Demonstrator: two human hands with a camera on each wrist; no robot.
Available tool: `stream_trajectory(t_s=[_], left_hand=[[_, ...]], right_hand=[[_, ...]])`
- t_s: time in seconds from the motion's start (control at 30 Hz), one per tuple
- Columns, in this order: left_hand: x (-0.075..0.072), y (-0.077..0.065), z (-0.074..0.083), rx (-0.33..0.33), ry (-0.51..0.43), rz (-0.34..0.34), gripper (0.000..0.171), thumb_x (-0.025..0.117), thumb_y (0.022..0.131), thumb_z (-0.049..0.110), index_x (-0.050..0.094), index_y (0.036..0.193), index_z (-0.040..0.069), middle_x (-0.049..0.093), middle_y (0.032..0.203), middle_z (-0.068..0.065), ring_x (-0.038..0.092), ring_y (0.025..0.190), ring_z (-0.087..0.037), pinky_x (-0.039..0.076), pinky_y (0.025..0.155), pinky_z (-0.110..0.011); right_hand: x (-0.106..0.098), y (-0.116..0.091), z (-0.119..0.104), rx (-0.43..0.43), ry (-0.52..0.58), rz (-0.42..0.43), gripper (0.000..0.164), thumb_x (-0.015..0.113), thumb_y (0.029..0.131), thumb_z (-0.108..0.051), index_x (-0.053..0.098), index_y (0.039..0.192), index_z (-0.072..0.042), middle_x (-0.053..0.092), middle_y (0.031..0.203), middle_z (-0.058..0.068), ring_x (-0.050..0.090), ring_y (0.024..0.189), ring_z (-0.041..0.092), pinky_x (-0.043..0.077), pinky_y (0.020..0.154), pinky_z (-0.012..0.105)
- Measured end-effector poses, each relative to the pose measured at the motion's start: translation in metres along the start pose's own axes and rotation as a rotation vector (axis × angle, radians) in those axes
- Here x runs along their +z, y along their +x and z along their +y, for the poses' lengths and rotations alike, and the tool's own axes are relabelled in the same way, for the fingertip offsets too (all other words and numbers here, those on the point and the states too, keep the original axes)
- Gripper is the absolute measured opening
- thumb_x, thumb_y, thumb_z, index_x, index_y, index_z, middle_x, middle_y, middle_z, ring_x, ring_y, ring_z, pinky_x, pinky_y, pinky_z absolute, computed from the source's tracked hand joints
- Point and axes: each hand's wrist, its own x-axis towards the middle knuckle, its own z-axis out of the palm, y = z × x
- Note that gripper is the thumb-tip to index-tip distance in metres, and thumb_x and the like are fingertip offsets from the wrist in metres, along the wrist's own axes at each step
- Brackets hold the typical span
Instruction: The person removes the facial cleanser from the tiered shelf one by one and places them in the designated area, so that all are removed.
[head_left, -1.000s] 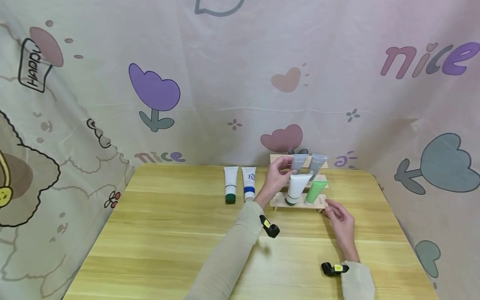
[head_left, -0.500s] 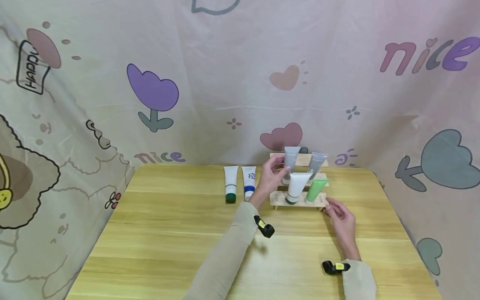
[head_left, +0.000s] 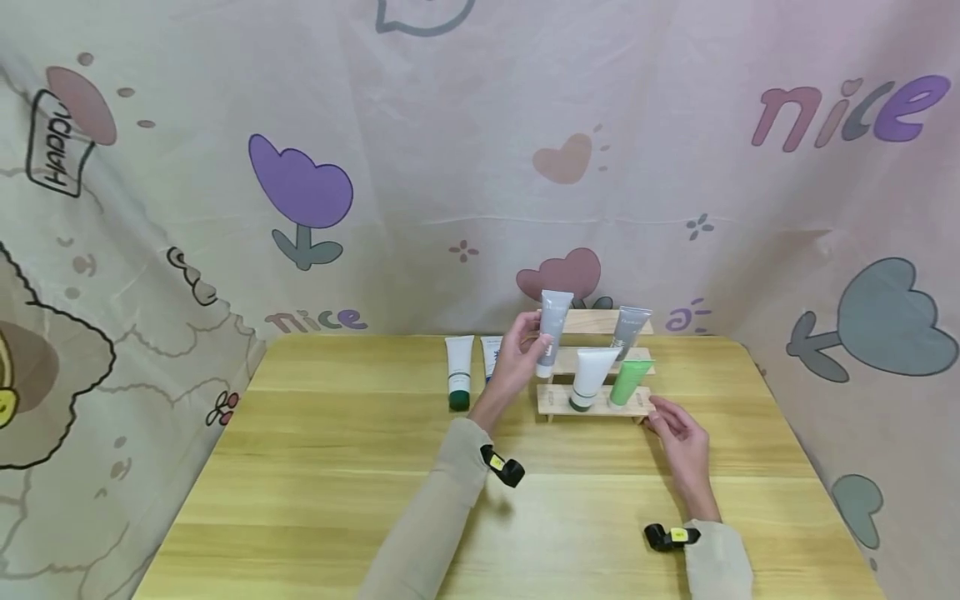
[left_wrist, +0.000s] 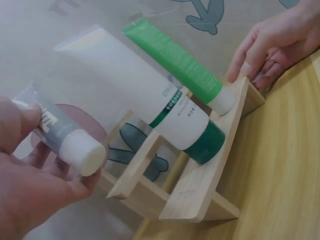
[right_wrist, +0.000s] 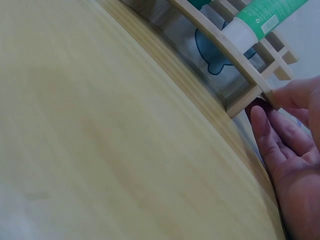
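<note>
Left hand: fingers and thumb of the left hand (head_left: 514, 362) grip the gray squeeze tube (head_left: 553, 332) around its body.

Gray squeeze tube: in the left hand, at the left end of the wooden rack (head_left: 603, 322); long axis close to upright, flat crimped end up and leaning slightly right, white cap (left_wrist: 90, 154) down.

Tube to rack: in the head view the cap sits beside the left end of the middle shelf (head_left: 566, 361); whether it touches the wood cannot be told. The left hand is the nearer one, the right being at the opposite end.

Right hand: the right hand (head_left: 682, 440) pinches the rack's front right corner, thumb and fingers around the board's end.

Middle shelf: the other gray tube (head_left: 629, 330) stands toward the right, leaning right.

Front shelf: on the front shelf (head_left: 553, 402), a large white tube (head_left: 593, 372) on its dark green cap, and right of it a small green tube (head_left: 632, 382), both leaning right.

Wooden table: on the wooden table (head_left: 337, 500), left of the rack, a green-capped white tube (head_left: 460, 367) and a blue-lettered tube (head_left: 491, 352), the latter partly hidden by the left hand.
</note>
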Motion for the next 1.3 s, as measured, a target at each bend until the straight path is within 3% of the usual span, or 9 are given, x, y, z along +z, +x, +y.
stream_trajectory(t_s=[0.13, 0.37, 0.43, 0.63, 0.9, 1.3], left_hand=[[-0.003, -0.006, 0.004, 0.0, -0.035, -0.01, 0.035, 0.053, 0.106, 0.009, 0.05, 0.141, 0.007, 0.057, 0.138, -0.016, 0.06, 0.124, -0.033, 0.054, 0.098, -0.044], [-0.012, -0.023, 0.01, -0.043, -0.126, 0.018, 0.035, 0.05, 0.108, 0.01, 0.05, 0.144, 0.009, 0.056, 0.135, -0.019, 0.064, 0.111, -0.039, 0.059, 0.082, -0.055], [-0.014, -0.027, 0.012, -0.045, -0.148, 0.02, 0.037, 0.05, 0.107, 0.008, 0.049, 0.144, 0.007, 0.054, 0.136, -0.021, 0.063, 0.109, -0.039, 0.06, 0.08, -0.051], [-0.02, -0.034, 0.017, -0.032, -0.203, -0.003, 0.05, 0.05, 0.098, -0.004, 0.046, 0.147, 0.001, 0.047, 0.138, -0.025, 0.058, 0.116, -0.041, 0.06, 0.083, -0.046], [-0.027, -0.045, 0.02, -0.017, -0.159, 0.04, 0.05, 0.058, 0.099, -0.006, 0.05, 0.147, 0.002, 0.055, 0.137, -0.023, 0.059, 0.122, -0.037, 0.054, 0.097, -0.04], [-0.036, -0.061, 0.027, 0.071, -0.148, 0.153, 0.048, 0.066, 0.094, -0.008, 0.061, 0.139, 0.008, 0.062, 0.126, -0.02, 0.067, 0.108, -0.033, 0.058, 0.091, -0.038]], right_hand=[[-0.002, -0.001, 0.0, -0.001, 0.018, 0.02, 0.034, 0.065, 0.099, -0.001, 0.062, 0.131, 0.01, 0.075, 0.112, 0.005, 0.072, 0.092, 0.006, 0.057, 0.083, 0.022], [0.0, -0.004, -0.001, -0.001, 0.028, 0.032, 0.032, 0.065, 0.099, -0.001, 0.063, 0.129, 0.011, 0.076, 0.111, 0.002, 0.072, 0.091, 0.006, 0.057, 0.083, 0.021], [0.0, -0.005, -0.001, -0.006, 0.02, 0.029, 0.033, 0.065, 0.099, -0.001, 0.062, 0.129, 0.011, 0.075, 0.111, 0.003, 0.072, 0.091, 0.006, 0.057, 0.083, 0.021], [0.001, -0.002, 0.0, -0.03, 0.021, 0.019, 0.033, 0.065, 0.099, -0.002, 0.062, 0.13, 0.011, 0.075, 0.114, 0.005, 0.072, 0.092, 0.006, 0.056, 0.084, 0.021], [0.0, -0.006, 0.001, -0.017, 0.021, 0.017, 0.034, 0.065, 0.099, -0.001, 0.061, 0.131, 0.012, 0.074, 0.118, 0.006, 0.072, 0.093, 0.006, 0.057, 0.084, 0.021], [0.001, -0.001, 0.0, -0.04, -0.026, 0.0, 0.034, 0.065, 0.099, -0.001, 0.061, 0.131, 0.011, 0.074, 0.117, 0.007, 0.071, 0.094, 0.005, 0.057, 0.084, 0.022]])
